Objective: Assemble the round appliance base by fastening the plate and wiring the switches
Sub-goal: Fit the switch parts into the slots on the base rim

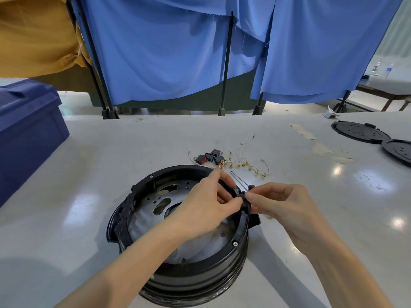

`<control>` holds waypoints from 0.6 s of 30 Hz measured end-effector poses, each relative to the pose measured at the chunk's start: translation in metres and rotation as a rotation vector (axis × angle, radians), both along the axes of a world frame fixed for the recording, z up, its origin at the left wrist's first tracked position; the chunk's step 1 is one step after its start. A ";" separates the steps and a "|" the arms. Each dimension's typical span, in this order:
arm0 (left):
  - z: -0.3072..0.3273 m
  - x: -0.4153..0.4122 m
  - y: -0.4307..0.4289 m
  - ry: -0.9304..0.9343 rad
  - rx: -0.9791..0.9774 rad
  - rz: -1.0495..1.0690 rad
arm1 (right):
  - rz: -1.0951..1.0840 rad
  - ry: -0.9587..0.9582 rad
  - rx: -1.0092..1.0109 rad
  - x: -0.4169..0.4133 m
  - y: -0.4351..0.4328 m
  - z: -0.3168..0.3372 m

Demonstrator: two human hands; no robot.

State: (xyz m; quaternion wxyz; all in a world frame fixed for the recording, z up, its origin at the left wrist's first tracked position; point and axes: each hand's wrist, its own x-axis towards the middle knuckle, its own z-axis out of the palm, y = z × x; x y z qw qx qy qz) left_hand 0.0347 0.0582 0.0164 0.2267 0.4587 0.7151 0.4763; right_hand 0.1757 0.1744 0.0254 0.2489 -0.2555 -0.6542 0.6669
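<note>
The round black appliance base stands on the white table in front of me, with a perforated metal plate inside it. My left hand reaches across the base to its right rim. My right hand meets it there. Both pinch a small black part at the rim; I cannot tell what it is. Several black and red switches and short white wires with brass terminals lie just beyond the base. A thin screwdriver shaft lies behind my fingers.
A dark blue bin sits at the left table edge. Two black round covers lie at the far right. Blue curtains on black stands close off the back. Tape scraps lie on the table's right side.
</note>
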 end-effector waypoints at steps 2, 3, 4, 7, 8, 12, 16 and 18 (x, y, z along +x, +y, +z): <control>0.001 0.001 0.000 -0.019 0.012 0.001 | -0.003 0.022 0.005 0.000 0.000 0.001; 0.001 0.001 0.000 -0.029 0.016 0.001 | -0.001 0.029 0.008 0.000 -0.001 0.001; 0.002 0.001 0.000 -0.036 0.017 0.000 | 0.003 0.035 0.007 -0.001 -0.001 0.001; 0.001 0.001 0.000 -0.040 0.017 -0.013 | 0.009 0.049 -0.005 -0.002 -0.002 0.001; 0.000 0.001 0.000 -0.047 0.019 -0.017 | 0.007 0.046 -0.004 -0.002 -0.002 0.001; 0.001 0.003 0.000 -0.096 0.011 -0.058 | -0.003 0.026 0.003 -0.001 -0.004 0.001; 0.002 0.004 0.000 -0.121 0.026 -0.060 | -0.026 0.006 0.012 -0.002 -0.006 0.001; 0.002 0.004 0.000 -0.121 0.032 -0.069 | -0.035 0.003 0.014 -0.002 -0.007 0.001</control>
